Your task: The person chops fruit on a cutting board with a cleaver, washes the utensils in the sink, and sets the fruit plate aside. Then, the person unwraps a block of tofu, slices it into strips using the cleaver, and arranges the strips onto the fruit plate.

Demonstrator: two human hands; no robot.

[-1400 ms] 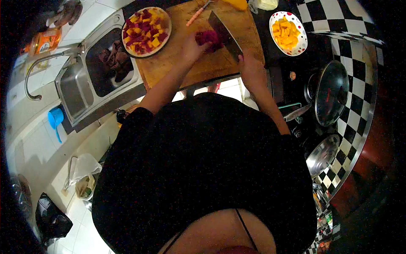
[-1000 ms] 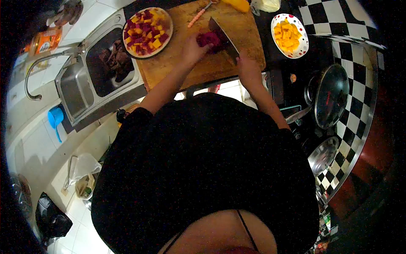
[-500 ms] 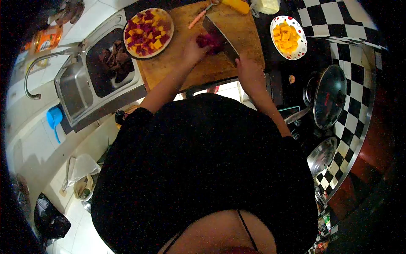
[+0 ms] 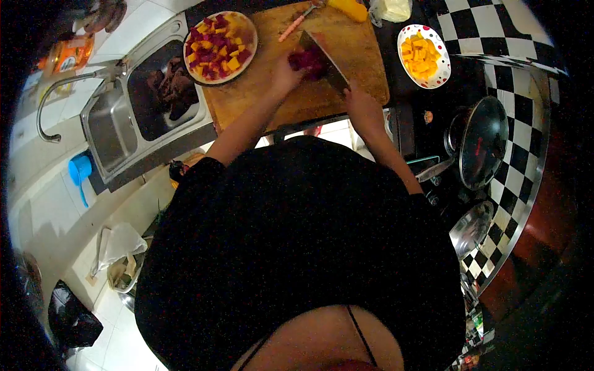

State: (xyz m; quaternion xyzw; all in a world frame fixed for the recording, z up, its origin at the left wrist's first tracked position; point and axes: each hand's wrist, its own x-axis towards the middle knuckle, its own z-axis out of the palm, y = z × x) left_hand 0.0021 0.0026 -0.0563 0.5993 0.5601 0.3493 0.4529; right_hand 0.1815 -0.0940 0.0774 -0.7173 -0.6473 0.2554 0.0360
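Note:
My right hand (image 4: pixel 365 114) is closed round the handle of a wide-bladed kitchen knife (image 4: pixel 328 62), whose blade slants up and left over the wooden cutting board (image 4: pixel 362 52). Bent fingers of my left hand (image 4: pixel 289 75) grip a dark purple-red piece of food (image 4: pixel 309 63) against the board, right beside the blade. Its exact kind is hard to make out. Left of my left hand, a round plate (image 4: pixel 249 60) carries purple-red and yellow cubes. A peeler-like tool with a pink handle (image 4: pixel 292 28) lies farther back on the board, near a yellow piece of food (image 4: pixel 348 8).
A white dotted dish (image 4: pixel 444 73) of yellow chunks stands right of the board. Beyond it sit a glass-lidded pan (image 4: pixel 482 142) and a steel lid (image 4: pixel 471 230). At left is a steel sink (image 4: pixel 111 131) with dark brown items, a faucet (image 4: pixel 46 99) and a blue dipper (image 4: pixel 79 168).
Both hands stay at the purple-red piece, with the knife shifted very slightly. The whole view has drifted a little, moving the plate and board slightly right.

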